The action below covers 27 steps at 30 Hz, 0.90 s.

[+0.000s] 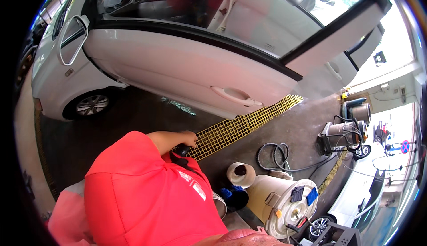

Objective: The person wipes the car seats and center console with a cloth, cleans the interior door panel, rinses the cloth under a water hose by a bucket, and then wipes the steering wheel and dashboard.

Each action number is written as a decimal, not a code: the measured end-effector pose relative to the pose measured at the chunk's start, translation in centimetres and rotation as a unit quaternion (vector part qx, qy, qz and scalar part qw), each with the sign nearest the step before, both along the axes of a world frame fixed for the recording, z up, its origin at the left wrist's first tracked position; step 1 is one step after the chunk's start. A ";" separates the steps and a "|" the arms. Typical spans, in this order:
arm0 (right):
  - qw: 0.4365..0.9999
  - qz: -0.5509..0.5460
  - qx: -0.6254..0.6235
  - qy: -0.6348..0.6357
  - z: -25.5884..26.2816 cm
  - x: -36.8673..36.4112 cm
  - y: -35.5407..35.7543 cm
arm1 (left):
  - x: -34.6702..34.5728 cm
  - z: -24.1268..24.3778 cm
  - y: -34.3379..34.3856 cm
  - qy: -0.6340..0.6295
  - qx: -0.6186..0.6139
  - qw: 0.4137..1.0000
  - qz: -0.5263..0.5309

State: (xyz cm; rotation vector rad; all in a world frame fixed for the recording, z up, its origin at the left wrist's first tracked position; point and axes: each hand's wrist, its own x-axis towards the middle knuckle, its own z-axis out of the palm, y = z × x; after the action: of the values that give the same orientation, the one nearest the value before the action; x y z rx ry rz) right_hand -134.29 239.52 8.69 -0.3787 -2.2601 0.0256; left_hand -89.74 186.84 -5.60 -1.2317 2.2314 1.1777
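My left hand [189, 139] is low in front of my red shirt [156, 199], its fingers curled. It is beside a small black object [182, 150] that I cannot identify, and whether the hand grips it is unclear. My right hand is out of view. Before me a white car's front door [200, 62] stands open, with its pull handle [236, 95] facing me. Through the door's window glass [287, 29] show part of the cabin and a blurred red shape, perhaps a reflection. The door mirror [72, 40] sticks out at the left.
Yellow floor grating [230, 129] runs under the door's edge. Right of me stand a lidded white barrel [263, 196] with cloths on top, a white bucket [247, 176] and a black bucket [238, 201]. A ribbed hose [273, 156] lies coiled near a wet-dry vacuum [343, 134].
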 end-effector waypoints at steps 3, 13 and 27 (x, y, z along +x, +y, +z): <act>0.999 -0.022 -0.002 -0.045 -0.1 0.5 -0.1 | -1.6 0.5 -1.1 0.033 0.014 0.999 -0.017; 0.914 -0.293 -0.090 -0.267 2.2 -0.1 7.7 | -11.5 4.6 -4.0 0.134 -0.004 0.990 -0.052; 0.130 0.396 -0.645 -0.641 -0.1 -12.3 -47.3 | -42.5 21.7 -11.0 0.483 -0.076 0.873 -0.007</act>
State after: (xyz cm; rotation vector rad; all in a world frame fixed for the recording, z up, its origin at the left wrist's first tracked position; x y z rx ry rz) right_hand -146.56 192.27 8.61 -0.1461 0.9960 -1.4865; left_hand -132.25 175.85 16.12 -0.7041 3.0408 1.9381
